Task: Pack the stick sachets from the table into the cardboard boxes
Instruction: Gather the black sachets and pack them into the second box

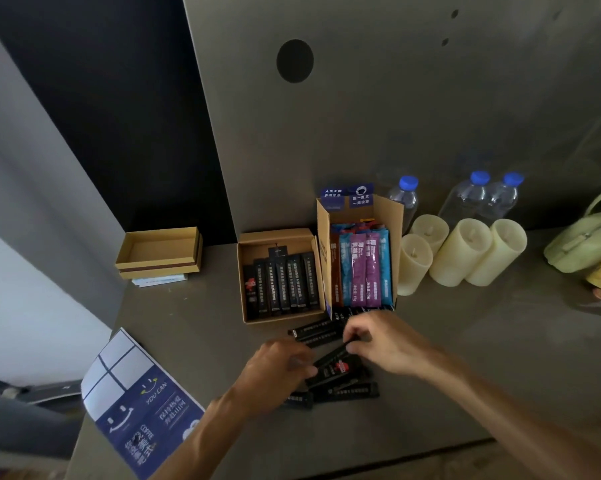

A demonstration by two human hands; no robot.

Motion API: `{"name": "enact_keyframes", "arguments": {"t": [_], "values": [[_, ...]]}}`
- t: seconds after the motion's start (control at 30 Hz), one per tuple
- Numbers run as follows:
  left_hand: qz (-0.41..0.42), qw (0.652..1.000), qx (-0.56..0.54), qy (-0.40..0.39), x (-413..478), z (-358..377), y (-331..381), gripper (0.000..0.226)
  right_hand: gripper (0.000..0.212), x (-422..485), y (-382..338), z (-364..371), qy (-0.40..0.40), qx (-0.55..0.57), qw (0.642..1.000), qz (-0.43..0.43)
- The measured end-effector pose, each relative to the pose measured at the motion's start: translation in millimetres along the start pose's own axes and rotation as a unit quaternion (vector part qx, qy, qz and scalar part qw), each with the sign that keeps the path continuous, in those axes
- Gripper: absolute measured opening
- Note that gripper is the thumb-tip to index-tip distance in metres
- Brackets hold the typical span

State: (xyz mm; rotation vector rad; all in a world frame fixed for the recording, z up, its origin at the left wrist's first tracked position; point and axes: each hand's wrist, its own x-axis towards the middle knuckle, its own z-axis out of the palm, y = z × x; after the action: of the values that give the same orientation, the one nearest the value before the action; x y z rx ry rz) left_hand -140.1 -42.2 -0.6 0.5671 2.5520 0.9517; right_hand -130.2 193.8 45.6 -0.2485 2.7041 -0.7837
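Far L: empty cardboard tray point(160, 249) on counter point(482, 348). L hand point(278, 367) grips lower end of a black stick sachet point(333, 362); R hand point(387, 341) pinches its upper end, over loose black sachets point(347, 392). Behind: low cardboard box point(275, 237) w/ a row of black sachets, touching tall box point(396, 216) w/ coloured sachets upright. R: four candles point(465, 251), three water bottles point(479, 199).
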Motion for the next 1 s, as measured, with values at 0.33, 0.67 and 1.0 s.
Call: {"name": "enact_keyframes", "arguments": {"t": [0.33,0.67,1.0], "values": [[-0.104,0.944,-0.310,0.041,-23,-8,14,0.019,0.011,13,-52,-19,0.038,0.284,0.957,0.038],[-0.100,0.956,-0.241,0.136,-18,-11,5,0.004,0.009,31,-63,-5,0.042,0.261,0.962,0.062],[-0.139,0.958,-0.157,0.198,52,-55,-4,0.008,0.006,22,-49,10,0.076,0.254,0.962,0.067]]}}
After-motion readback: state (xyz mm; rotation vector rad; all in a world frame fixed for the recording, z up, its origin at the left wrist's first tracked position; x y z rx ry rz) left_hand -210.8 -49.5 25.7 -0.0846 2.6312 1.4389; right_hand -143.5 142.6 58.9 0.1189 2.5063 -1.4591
